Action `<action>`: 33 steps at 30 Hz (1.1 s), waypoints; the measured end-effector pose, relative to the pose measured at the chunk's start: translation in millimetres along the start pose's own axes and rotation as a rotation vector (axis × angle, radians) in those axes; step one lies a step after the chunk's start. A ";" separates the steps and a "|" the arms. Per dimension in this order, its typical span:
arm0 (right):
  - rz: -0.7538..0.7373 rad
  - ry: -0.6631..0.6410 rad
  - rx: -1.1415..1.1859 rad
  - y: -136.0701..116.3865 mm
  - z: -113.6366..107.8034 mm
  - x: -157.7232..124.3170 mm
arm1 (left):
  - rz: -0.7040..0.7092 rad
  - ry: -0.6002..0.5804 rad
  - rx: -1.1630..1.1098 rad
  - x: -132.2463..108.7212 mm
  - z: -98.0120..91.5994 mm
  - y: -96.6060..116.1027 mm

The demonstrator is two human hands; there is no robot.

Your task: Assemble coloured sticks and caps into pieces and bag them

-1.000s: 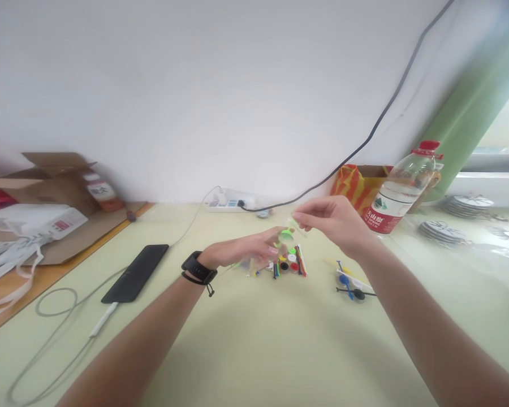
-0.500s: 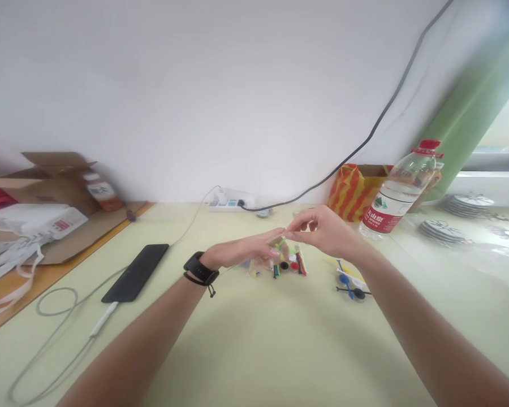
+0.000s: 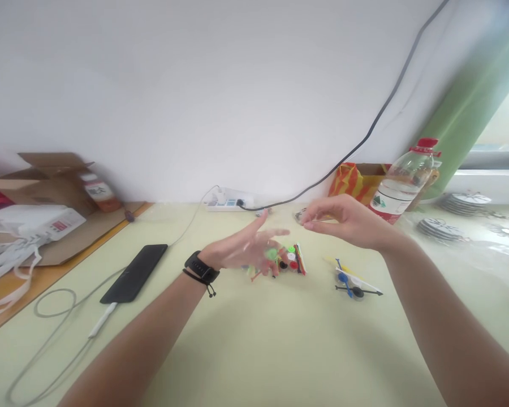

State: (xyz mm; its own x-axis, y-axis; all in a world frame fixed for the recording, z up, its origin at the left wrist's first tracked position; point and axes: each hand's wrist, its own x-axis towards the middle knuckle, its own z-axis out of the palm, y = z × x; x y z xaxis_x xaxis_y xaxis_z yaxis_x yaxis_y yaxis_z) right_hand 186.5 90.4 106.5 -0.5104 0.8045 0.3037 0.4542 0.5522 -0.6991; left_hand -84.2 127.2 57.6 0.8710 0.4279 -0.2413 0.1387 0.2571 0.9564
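My left hand (image 3: 241, 250), with a black watch on the wrist, hovers above a small pile of coloured plastic parts (image 3: 290, 260); its fingers are stretched and spread, and motion blurs them. A green piece (image 3: 272, 254) shows just below the fingertips. My right hand (image 3: 343, 220) is raised to the right of it, thumb and fingers pinched together on something too small to name. A blue and black assembled piece (image 3: 351, 282) lies on the pale yellow table (image 3: 258, 350) under my right wrist.
A black phone (image 3: 134, 273) with a white cable lies to the left. Cardboard boxes (image 3: 51, 181) and white packs stand far left. A power strip (image 3: 229, 200) sits against the wall. A water bottle (image 3: 401, 183), an orange bag (image 3: 350, 180) and stacked discs (image 3: 443, 232) stand at the right.
My left hand has opened, fingers spreading upward. My right hand met it half a second ago, then drew back up and to the right, still pinched.
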 end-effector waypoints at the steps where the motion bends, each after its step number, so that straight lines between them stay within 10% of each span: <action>1: 0.003 0.018 0.000 0.8 -3.1 -1.1 | -0.052 -0.012 -0.047 1.1 -2.2 -0.5; 9: 0.333 0.046 -0.064 54.6 -29.5 -12.9 | -0.063 0.098 -0.113 10.1 -19.9 -12.8; 15: 0.706 -0.534 -0.221 111.9 -22.2 -17.6 | 0.004 0.255 -0.184 13.5 -16.0 -14.3; 33: 0.585 -0.572 0.108 122.7 -22.2 -23.7 | 0.059 0.220 0.233 8.8 -5.5 -9.2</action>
State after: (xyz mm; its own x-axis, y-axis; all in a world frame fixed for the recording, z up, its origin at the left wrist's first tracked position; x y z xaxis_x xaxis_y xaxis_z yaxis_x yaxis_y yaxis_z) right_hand 270.5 144.0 27.9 -0.5196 0.7034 -0.4850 0.7043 0.0312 -0.7092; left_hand -80.4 133.3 45.8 0.7613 0.6200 -0.1897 0.2173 0.0318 0.9756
